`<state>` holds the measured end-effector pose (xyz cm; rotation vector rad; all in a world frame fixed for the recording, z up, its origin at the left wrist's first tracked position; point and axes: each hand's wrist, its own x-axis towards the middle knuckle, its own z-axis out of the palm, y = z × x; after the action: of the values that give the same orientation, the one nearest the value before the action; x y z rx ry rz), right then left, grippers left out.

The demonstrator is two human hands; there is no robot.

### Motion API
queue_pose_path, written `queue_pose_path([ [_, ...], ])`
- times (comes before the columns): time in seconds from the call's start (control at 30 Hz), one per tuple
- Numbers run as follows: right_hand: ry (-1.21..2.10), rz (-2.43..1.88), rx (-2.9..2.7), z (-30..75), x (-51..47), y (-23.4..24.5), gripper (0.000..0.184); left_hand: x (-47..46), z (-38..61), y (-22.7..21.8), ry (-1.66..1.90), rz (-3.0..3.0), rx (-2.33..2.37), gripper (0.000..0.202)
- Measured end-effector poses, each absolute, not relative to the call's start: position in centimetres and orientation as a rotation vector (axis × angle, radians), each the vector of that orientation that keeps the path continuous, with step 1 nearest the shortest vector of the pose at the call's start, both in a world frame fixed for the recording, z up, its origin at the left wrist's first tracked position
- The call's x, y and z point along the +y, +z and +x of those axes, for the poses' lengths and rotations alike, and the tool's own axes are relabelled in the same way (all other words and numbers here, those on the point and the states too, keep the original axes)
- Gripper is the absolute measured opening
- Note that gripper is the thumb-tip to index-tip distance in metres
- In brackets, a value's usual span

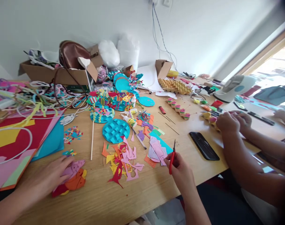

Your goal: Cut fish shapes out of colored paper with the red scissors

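Note:
My left hand (52, 173) rests at the left front of the table, fingers stretched out over a small pile of fish-shaped paper cutouts. A purple cutout (73, 168) shows by its fingertips, with an orange cutout (75, 182) just below. In my right hand (181, 170) is a pair of small scissors (172, 159) with red handles, its dark blades pointing up and away from me. Close to that hand lie pale purple paper pieces (156, 150). Between my hands are pink, yellow and red paper scraps (126, 161).
Behind the scraps sits a blue woven paper disc (116, 130), with a pen (139, 138) and glue bottle (129, 121) beside it. Coloured sheets (13, 137) cover the left. A black phone (204, 146) lies to the right, near another person's hands (231, 122). A cardboard box (51, 76) stands behind.

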<state>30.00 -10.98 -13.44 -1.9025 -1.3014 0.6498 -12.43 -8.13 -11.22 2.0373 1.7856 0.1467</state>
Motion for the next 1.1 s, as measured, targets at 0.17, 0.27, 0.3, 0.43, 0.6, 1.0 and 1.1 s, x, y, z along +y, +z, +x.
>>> queue_pose_path([
  [0.17, 0.516, -2.107, -1.380, 31.8, -11.0, -13.7, 0.018, -7.8, -14.0, -12.3, 0.014, 2.152, 1.830, 0.042],
  [0.27, 0.468, -2.188, -1.464, 31.8, -10.6, -14.2, 0.013, -7.8, -13.2, -12.3, 0.145, 2.163, 1.740, 0.039],
  [0.3, 0.459, -2.206, -1.477, 31.6, -10.5, -14.4, 0.012, -7.8, -12.4, -11.9, 0.164, 2.140, 1.687, 0.040],
  [0.43, 0.405, -2.273, -1.510, 31.0, -9.6, -14.7, 0.019, -7.7, -7.1, -8.8, 0.194, 2.025, 1.620, 0.039],
  [0.6, 0.349, -2.324, -1.541, 30.7, -9.2, -14.8, 0.030, -7.5, -1.8, -6.2, 0.223, 2.052, 1.393, 0.033],
  [1.0, 0.346, -2.322, -1.585, 31.0, -9.0, -15.1, 0.023, -4.9, -0.2, -6.2, 0.310, 2.021, 1.257, 0.026],
  [1.1, 0.344, -2.286, -1.601, 30.9, -9.0, -15.2, 0.022, -4.2, -0.6, -6.6, 0.327, 2.049, 1.336, 0.025],
])
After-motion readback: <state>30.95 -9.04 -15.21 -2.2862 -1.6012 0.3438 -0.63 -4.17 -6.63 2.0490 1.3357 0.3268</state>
